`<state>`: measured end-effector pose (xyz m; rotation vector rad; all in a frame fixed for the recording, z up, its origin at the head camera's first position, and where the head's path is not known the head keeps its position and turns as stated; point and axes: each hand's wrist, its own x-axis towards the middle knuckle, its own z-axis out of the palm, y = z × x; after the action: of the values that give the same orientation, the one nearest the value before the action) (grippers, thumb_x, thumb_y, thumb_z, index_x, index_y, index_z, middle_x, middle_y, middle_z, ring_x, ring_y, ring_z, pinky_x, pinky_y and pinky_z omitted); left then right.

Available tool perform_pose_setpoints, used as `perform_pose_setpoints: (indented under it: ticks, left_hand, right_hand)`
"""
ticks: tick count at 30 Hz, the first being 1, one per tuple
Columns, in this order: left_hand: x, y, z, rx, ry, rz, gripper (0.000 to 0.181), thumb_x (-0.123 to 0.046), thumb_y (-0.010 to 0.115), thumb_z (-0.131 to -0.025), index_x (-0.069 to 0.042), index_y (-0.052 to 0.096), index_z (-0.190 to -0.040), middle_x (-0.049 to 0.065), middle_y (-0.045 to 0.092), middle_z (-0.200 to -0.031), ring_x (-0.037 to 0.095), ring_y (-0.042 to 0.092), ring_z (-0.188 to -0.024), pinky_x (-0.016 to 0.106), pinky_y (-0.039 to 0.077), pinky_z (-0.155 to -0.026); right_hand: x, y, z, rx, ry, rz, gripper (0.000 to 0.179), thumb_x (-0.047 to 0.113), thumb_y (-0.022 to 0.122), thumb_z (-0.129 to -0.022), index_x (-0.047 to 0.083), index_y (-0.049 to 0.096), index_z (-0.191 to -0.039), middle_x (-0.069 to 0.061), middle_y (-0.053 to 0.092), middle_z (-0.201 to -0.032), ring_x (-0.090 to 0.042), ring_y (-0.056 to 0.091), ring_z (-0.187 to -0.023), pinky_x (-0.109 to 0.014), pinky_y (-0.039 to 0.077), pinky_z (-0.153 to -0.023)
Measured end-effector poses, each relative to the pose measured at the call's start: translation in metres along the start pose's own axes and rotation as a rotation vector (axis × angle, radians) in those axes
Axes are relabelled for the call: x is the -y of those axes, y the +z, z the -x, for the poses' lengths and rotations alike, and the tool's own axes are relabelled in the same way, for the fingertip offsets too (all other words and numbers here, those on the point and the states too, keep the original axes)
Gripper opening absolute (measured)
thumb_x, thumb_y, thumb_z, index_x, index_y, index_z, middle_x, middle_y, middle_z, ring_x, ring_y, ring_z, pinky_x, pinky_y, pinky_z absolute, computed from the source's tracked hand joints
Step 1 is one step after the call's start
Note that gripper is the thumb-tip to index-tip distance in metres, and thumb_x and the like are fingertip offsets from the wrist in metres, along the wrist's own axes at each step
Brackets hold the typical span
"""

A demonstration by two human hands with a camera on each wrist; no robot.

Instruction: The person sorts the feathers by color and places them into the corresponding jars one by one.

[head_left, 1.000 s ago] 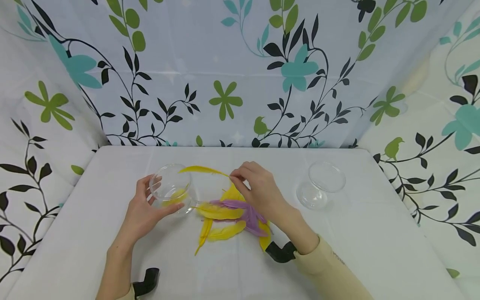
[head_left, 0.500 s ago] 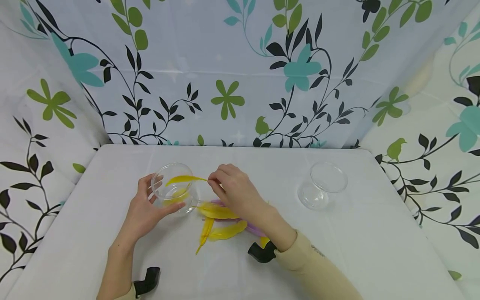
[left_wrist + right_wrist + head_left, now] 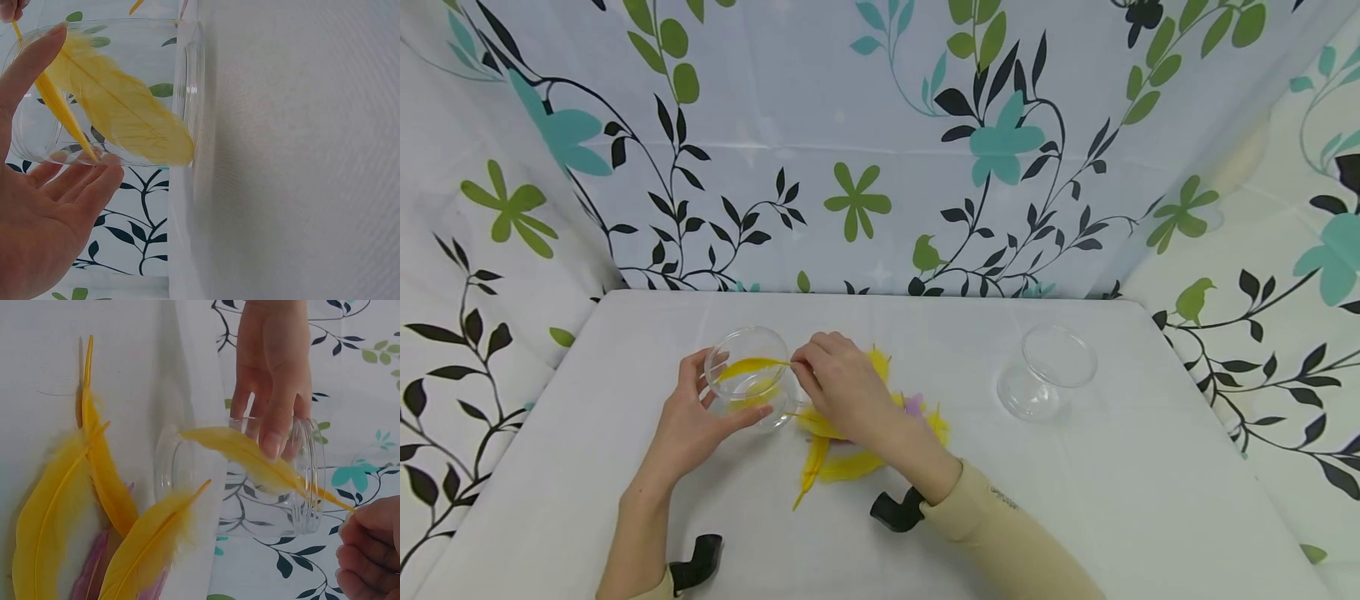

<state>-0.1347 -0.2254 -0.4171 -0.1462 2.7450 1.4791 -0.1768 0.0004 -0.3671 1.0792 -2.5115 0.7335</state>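
My left hand grips a clear jar standing upright on the white table, thumb on the near side and fingers on the far side. A yellow feather lies inside, against the jar's wall. My right hand pinches the quill of another yellow feather at the jar's mouth. That feather's vane slants down into the jar, as the left wrist view shows. Below the right hand lies a pile of loose yellow feathers and purple feathers, partly hidden by the arm.
A second clear jar stands on the right side of the table, with a round rim at its top. White cloth covers the table. Leaf-patterned curtains hang behind and at both sides.
My right hand has moved left from above the pile to the jar's mouth, bringing the pinched yellow feather over and into the jar. The left hand keeps its hold on the jar.
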Motion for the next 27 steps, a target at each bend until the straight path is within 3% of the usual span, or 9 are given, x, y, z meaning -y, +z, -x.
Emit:
perform_pose_setpoints:
  ticks: [7, 27]
  left_hand:
    - [0.001, 0.000, 0.000, -0.007, 0.013, 0.017, 0.113, -0.046, 0.086, -0.075, -0.012, 0.012, -0.154, 0.017, 0.028, -0.161, 0.044, 0.032, -0.145, 0.059, 0.036, -0.112]
    - [0.000, 0.001, -0.001, 0.003, 0.010, 0.028, 0.114, -0.042, 0.086, -0.076, -0.012, 0.010, -0.156, 0.020, 0.025, -0.161, 0.046, 0.030, -0.145, 0.060, 0.036, -0.112]
  right_hand:
    - [0.006, 0.009, -0.005, 0.040, 0.029, -0.012, 0.013, 0.017, 0.059, -0.101, 0.010, 0.070, -0.101, 0.001, 0.064, -0.090, -0.013, 0.055, -0.085, -0.020, 0.051, -0.082]
    - [0.007, 0.022, 0.000, 0.048, 0.040, -0.026, 0.011, 0.020, 0.063, -0.100, 0.011, 0.069, -0.099, 0.003, 0.063, -0.088, -0.010, 0.052, -0.081, -0.012, 0.047, -0.074]
